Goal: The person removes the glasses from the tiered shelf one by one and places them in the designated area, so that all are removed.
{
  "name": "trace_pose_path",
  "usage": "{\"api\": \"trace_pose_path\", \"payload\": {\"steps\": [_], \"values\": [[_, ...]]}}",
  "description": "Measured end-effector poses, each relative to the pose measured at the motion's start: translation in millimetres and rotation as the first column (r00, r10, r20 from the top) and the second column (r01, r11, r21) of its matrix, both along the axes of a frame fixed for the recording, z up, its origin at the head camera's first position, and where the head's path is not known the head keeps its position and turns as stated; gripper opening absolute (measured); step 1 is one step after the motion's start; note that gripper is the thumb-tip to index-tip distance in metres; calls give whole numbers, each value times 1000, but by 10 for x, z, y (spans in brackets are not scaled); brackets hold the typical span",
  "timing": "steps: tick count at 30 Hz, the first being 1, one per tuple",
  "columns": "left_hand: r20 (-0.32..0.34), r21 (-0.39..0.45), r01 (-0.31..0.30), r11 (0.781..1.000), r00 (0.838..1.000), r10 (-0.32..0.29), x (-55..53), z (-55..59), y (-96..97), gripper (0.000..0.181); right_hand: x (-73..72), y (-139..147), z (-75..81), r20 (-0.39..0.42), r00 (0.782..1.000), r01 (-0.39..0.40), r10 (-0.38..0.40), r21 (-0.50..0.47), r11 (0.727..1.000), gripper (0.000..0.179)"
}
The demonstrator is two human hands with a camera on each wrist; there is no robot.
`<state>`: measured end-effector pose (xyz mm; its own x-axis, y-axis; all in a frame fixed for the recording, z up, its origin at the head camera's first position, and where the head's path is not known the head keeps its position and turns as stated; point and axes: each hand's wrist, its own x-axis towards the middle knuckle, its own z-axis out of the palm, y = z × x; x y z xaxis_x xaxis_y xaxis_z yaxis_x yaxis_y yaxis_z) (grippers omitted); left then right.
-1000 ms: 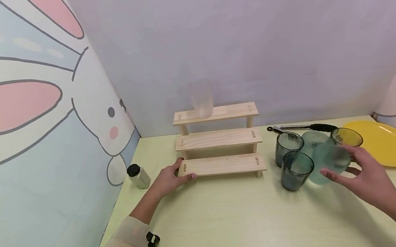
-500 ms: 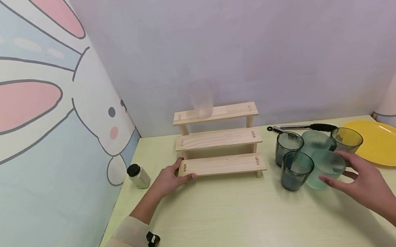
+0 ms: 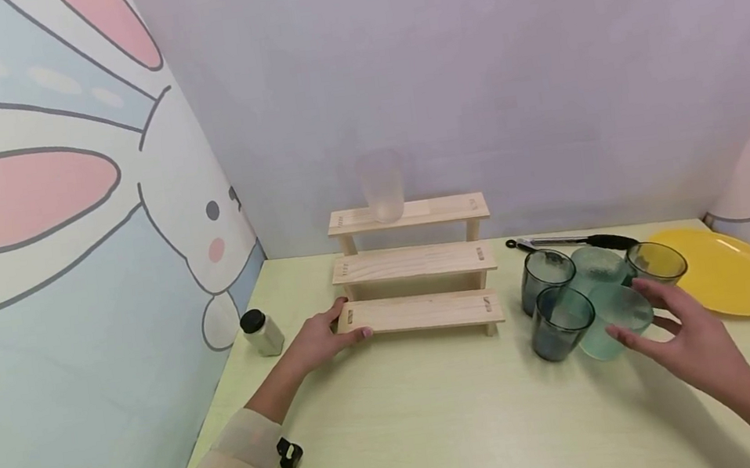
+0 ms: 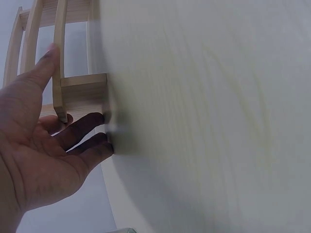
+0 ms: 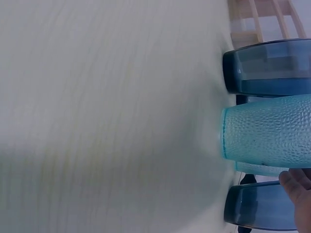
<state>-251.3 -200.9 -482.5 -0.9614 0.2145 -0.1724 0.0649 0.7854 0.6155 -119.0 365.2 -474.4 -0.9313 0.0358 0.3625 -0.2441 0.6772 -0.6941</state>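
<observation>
A three-tier wooden shelf [image 3: 414,262] stands at the back of the table. My left hand [image 3: 320,341] grips the left end of its lowest tier; in the left wrist view the thumb lies on the board and the other fingers are beneath and beside the end support. At the right, my right hand [image 3: 690,331] holds a textured teal glass [image 3: 616,313] near its rim, thumb and fingers on either side. Another teal glass [image 3: 598,261] is behind it. Two smoky grey glasses [image 3: 561,324] stand just left of it, and a dark glass [image 3: 659,260] behind the right fingers.
One clear frosted glass [image 3: 383,189] stands on the top tier. Tongs [image 3: 578,240] with dark handles lie behind the glasses, and a yellow plate [image 3: 743,272] is at the far right. A black-capped bottle [image 3: 263,334] stands left of my left hand.
My right hand has moved slightly down and left with the teal glass, bringing it lower beside the smoky glasses. It has barely moved over the last half second. My left hand stays on the shelf.
</observation>
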Motion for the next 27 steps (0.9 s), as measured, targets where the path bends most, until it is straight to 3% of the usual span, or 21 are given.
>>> {"api": "trace_pose_path", "payload": {"steps": [9, 17, 27], "values": [[-2, 11, 0, 1000, 1000, 0, 14, -25, -20, 116, -144, -125, 281, -66, 998, -25, 22, -34, 999, 79], [-11, 8, 14, 1000, 1000, -14, 4, -25, -30, 116, -368, -264, 466, -82, 997, -4, 10, 68, 998, 79], [-9, 17, 14, 1000, 1000, -14, 1, 1, -11, 115, -746, -490, 826, -15, 998, -54, 54, 45, 998, 85]]}}
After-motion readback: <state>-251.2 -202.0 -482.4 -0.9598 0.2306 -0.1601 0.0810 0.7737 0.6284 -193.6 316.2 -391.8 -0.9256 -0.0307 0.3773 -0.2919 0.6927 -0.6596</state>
